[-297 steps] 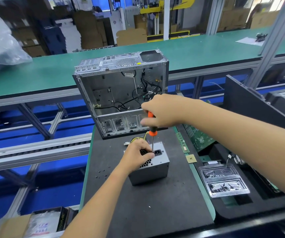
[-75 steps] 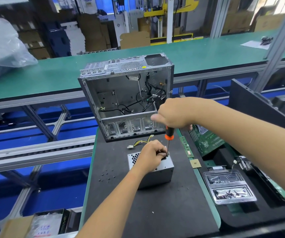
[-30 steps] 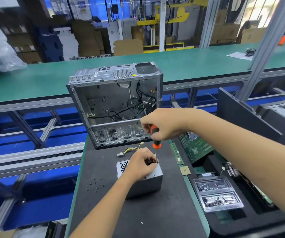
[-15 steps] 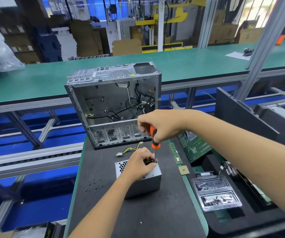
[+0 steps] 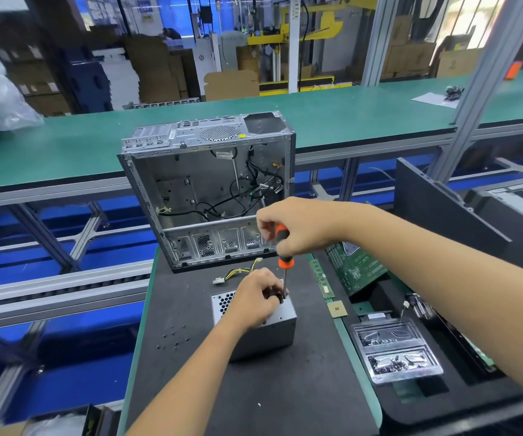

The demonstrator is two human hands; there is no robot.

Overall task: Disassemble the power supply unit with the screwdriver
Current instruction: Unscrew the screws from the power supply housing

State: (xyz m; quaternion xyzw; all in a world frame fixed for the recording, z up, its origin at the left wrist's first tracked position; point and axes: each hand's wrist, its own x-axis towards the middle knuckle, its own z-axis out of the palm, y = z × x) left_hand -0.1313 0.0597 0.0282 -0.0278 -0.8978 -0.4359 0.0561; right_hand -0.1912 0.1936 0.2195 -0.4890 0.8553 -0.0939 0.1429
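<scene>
A factory hall with green conveyor benches fills the upper half of the frame; nearer, a dark matted worktop (image 5: 254, 398) runs up the centre. At its far end an open grey metal computer case (image 5: 206, 196) stands with loose black cables inside. Just below centre sits the grey metal power supply unit (image 5: 266, 335), its perforated face upward and yellow-and-black leads trailing toward the case. The left hand (image 5: 255, 302) is curled over the unit's top, steadying it. The right hand (image 5: 298, 231) is wrapped around the orange-and-black screwdriver (image 5: 283, 247), held upright with its shaft coming down at the unit's upper right corner, beside the left fingers. The step in hand looks like undoing a cover screw there; the screw itself is hidden. Next, probably, firm downward pressure while turning, then lifting the freed screw clear. Small dark screws (image 5: 172, 338) lie scattered left of the unit, and a clear plastic tray (image 5: 395, 354) of parts sits at the lower right.
</scene>
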